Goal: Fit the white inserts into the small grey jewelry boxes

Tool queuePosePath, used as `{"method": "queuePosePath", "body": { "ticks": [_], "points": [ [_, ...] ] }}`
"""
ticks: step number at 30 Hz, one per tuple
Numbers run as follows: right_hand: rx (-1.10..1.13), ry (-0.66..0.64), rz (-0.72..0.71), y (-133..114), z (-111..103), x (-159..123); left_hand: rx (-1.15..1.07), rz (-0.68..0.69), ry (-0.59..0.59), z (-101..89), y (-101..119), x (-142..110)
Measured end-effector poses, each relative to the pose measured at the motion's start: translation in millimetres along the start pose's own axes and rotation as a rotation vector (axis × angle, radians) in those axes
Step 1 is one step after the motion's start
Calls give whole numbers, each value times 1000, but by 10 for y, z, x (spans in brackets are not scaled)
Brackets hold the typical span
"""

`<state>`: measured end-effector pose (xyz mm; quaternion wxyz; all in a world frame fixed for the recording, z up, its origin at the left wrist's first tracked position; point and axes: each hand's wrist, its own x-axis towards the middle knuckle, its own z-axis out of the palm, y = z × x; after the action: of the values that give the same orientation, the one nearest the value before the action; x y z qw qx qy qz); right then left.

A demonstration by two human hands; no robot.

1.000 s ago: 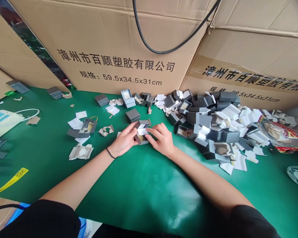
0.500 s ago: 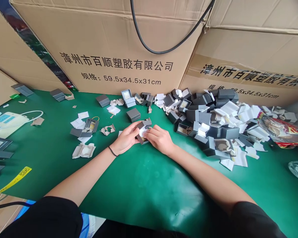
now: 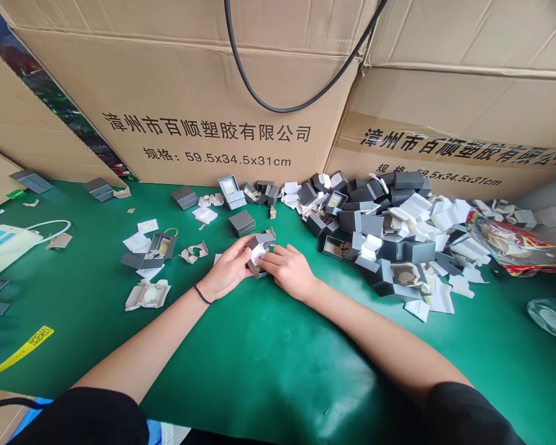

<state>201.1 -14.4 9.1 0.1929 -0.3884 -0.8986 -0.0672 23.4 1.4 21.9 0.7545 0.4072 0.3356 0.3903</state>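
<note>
A small dark grey gift box [image 3: 262,240], its lid raised, is gripped between the thumb and fingers of my left hand [image 3: 227,269]. White lining or paper [image 3: 257,253] shows inside it. My right hand [image 3: 290,270] is closed at the box's right side, fingertips bent into the opening; what they pinch is hidden. Just behind stands a closed grey box [image 3: 241,222]. Left of my hands lie a torn card insert [image 3: 194,252], an open grey box with a yellow loop [image 3: 161,246] and a white moulded insert [image 3: 148,295].
To the right spreads a heap of grey boxes [image 3: 405,251] mixed with white papers. Large cartons [image 3: 204,80] wall off the back, and a black cable [image 3: 278,110] hangs before them. A white power strip [image 3: 16,241] and a yellow tape [image 3: 21,352] lie left; a clear container [image 3: 553,318] stands right.
The whole view has shifted slightly, so the table appears lower and further left. Both hands stay on the same box, which is turned a little; the right fingers remain at its opening.
</note>
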Motion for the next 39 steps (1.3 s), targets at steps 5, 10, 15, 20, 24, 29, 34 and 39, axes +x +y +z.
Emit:
{"method": "queuePosePath", "body": {
  "ticks": [5,10,15,20,24,29,34,39],
  "points": [
    [46,-54,43,-9,25,9,-30,-10,10,14,20,-6],
    [80,-31,65,-33,85,11,-43,0,2,21,35,-12],
    [163,116,44,4,130,-48,-49,1,7,10,26,-10],
    [210,225,148,45,100,-80,-95,1,-3,-27,-13,20],
    [328,220,104,82,90,-89,-153,-61,-61,-127,14,27],
    [592,250,164,109,117,-114,-228,-38,-40,-271,124,-15],
    [582,142,140,77,109,-83,-317,-51,-26,-343,141,-55],
    [511,87,91,22,115,-38,-402,-179,-105,-439,178,-99]
  ]
}}
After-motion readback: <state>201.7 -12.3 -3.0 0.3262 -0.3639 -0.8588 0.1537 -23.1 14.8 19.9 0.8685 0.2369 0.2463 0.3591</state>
